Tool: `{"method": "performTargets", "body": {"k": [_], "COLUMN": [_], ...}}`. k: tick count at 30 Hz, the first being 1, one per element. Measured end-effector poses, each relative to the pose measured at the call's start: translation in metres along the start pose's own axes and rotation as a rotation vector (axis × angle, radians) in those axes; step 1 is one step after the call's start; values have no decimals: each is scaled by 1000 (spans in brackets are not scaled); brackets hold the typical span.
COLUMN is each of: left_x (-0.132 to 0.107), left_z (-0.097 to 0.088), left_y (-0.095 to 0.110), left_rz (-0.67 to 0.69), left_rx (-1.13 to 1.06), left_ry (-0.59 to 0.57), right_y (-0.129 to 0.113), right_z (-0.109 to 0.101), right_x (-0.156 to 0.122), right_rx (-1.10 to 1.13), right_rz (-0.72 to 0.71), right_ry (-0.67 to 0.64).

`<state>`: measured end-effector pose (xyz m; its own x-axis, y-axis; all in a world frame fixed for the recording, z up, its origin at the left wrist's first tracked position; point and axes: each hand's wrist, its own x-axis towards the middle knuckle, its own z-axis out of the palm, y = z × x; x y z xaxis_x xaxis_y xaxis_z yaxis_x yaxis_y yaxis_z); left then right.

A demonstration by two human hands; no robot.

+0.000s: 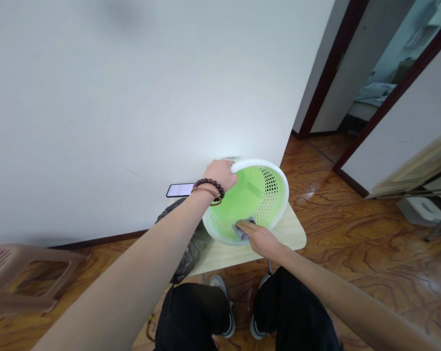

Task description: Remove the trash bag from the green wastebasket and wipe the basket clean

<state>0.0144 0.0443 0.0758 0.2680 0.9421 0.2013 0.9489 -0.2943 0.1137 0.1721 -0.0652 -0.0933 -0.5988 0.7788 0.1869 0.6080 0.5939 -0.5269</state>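
A round plastic colander basket (pixel 275 195), white outside and green inside with perforated walls, is tilted on a small light wooden table (pixel 290 234). My left hand (pixel 220 174), with bead bracelets on the wrist, grips the basket's far rim. Inside the basket's near wall, my right hand (pixel 259 236) presses a small grey cloth (pixel 240 229).
A phone (pixel 180 189) with a lit screen lies on the table by the white wall. A dark bag (pixel 187 243) hangs at the table's left. A brown plastic stool (pixel 26 278) stands at the left. Wooden floor stretches right toward a doorway (pixel 374 87).
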Motion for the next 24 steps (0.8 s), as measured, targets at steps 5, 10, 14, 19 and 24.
{"method": "performTargets", "body": {"k": [5, 10, 14, 19, 24], "left_x": [-16, -30, -65, -150, -193], "left_z": [-8, -20, -39, -19, 28], "left_y": [7, 21, 32, 36, 40], "left_rz": [-86, -85, -86, -332, -509], "left_rx": [-73, -164, -147, -438, -883], "left_ry": [5, -12, 151, 162, 161], "right_y": [-10, -19, -43, -78, -93], "right_z": [-5, 3, 2, -11, -19], "right_x": [-30, -37, -48, -71, -79], "right_rx": [-85, -255, -344, -362, -374], "right_rz": [-128, -97, -132, -82, -63], "right_ry": [-93, -80, -51, -56, -131]}}
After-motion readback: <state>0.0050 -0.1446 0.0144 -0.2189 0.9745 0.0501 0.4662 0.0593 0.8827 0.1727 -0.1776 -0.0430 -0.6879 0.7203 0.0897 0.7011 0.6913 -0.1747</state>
